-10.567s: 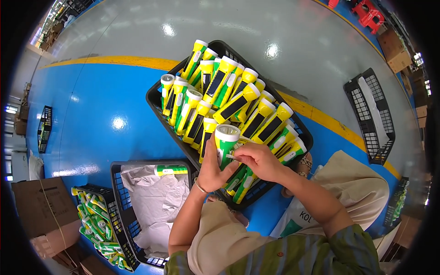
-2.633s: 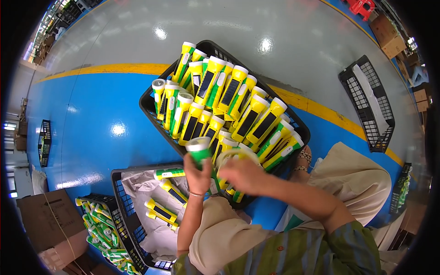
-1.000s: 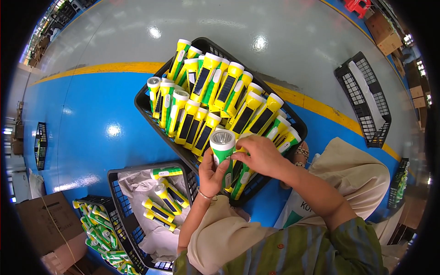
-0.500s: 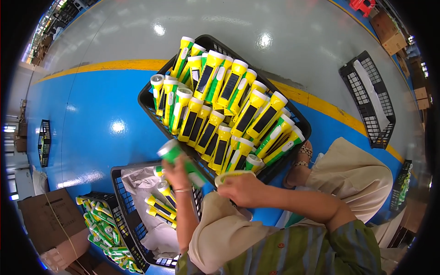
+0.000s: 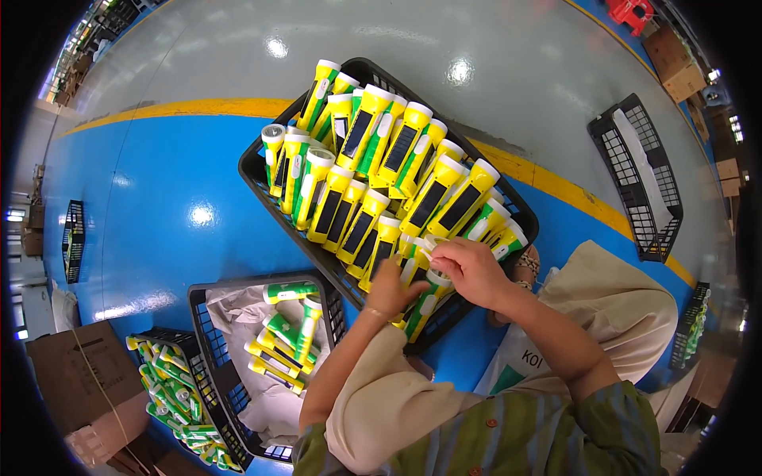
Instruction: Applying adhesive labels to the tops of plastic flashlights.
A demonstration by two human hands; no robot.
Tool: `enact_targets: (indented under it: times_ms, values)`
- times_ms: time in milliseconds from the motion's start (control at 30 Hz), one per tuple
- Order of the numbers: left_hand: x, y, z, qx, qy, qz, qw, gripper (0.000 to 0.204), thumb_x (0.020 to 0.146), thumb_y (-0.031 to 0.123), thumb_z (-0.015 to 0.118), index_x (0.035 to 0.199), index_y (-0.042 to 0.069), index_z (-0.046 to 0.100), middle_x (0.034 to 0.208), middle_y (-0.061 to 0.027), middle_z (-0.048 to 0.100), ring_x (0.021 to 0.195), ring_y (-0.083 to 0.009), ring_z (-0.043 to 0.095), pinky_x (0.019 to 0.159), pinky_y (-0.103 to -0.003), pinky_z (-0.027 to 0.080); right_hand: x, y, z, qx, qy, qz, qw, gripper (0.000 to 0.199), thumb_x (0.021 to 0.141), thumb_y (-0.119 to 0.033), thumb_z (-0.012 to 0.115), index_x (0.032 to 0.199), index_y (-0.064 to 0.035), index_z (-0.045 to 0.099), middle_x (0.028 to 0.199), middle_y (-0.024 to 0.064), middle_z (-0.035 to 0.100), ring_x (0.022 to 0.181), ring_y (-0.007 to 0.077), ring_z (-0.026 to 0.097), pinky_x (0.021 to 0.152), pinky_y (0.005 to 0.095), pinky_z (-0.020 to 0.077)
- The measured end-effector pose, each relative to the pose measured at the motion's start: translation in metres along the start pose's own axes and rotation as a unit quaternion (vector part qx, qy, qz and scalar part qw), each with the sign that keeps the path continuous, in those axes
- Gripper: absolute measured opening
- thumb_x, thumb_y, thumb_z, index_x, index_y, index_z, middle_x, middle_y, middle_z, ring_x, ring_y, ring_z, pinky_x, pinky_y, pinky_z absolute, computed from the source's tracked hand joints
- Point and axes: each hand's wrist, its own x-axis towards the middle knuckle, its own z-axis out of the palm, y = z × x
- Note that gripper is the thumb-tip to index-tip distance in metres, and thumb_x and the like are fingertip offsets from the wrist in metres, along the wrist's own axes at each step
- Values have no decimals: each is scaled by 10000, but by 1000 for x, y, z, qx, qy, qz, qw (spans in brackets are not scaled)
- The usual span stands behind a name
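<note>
Over the near edge of a black crate point(image 5: 255, 176) packed with yellow-green flashlights point(image 5: 397, 151) are both my hands. My right hand point(image 5: 472, 270) is closed on a small whitish thing point(image 5: 425, 244) whose kind I cannot make out. Just below it leans a green-yellow flashlight point(image 5: 423, 308) with a white head, tilted against the crate's near rim. Beside that flashlight, on its left, my left hand point(image 5: 389, 293) has its thumb spread from its slightly blurred fingers, and nothing shows in it. Several flashlights point(image 5: 305, 332) lie in a second, paper-lined black crate point(image 5: 208, 317) to the left.
A third crate point(image 5: 193, 357) at the far left is heaped with green-yellow flashlights, next to a cardboard box point(image 5: 83, 369). A black crate point(image 5: 635, 178) with a white lining stands at the right. My knee point(image 5: 591, 293) is right of the big crate.
The flashlight held in my left hand has left it, and that hand has moved right to the big crate. My right hand has moved up and right, over the flashlights.
</note>
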Motion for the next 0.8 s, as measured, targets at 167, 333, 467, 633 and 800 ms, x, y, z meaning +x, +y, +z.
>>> enact_targets:
  times_ms: [167, 333, 467, 633, 800]
  values:
    - [4, 2, -20, -488, -84, -102, 863, 606, 724, 171, 710, 1213, -12, 402, 1109, -136, 559, 968, -229, 576, 790, -344, 493, -1, 6, -7, 9, 3, -2, 1000, 63, 810, -91, 613, 839, -39, 594, 729, 109, 572, 641, 264, 566, 553, 325, 432]
    - [-8, 0, -45, -682, -92, -99, 718, 584, 785, 283, 658, 1215, -20, 402, 1071, -135, 560, 929, -234, 580, 818, -373, 492, 3, 1, 7, 98, -52, -5, 994, 74, 795, -90, 614, 833, -34, 584, 738, 125, 573, 683, 301, 565, 593, 355, 440]
    - [-1, 20, -49, -666, -82, -86, 736, 538, 831, 249, 605, 1242, -19, 386, 1102, -144, 551, 992, -255, 571, 869, -376, 468, 8, 4, 10, 92, -44, -9, 995, 86, 797, -65, 629, 867, -25, 598, 757, 100, 580, 678, 230, 573, 596, 304, 444]
    - [-9, 30, -42, -507, -67, -81, 856, 538, 795, 24, 574, 1277, 20, 335, 1082, -116, 542, 976, -219, 563, 852, -366, 461, 7, 7, 13, 97, -68, 1, 993, 62, 796, -74, 620, 841, -38, 595, 748, 105, 579, 689, 255, 572, 601, 328, 445]
    - [-14, 36, -31, -246, 63, 46, 966, 635, 716, -8, 613, 1275, -2, 312, 1030, -145, 546, 939, -234, 563, 816, -307, 437, 4, 5, 21, 89, -58, -15, 994, 26, 794, -67, 608, 809, -55, 590, 733, 103, 567, 700, 264, 575, 607, 337, 448]
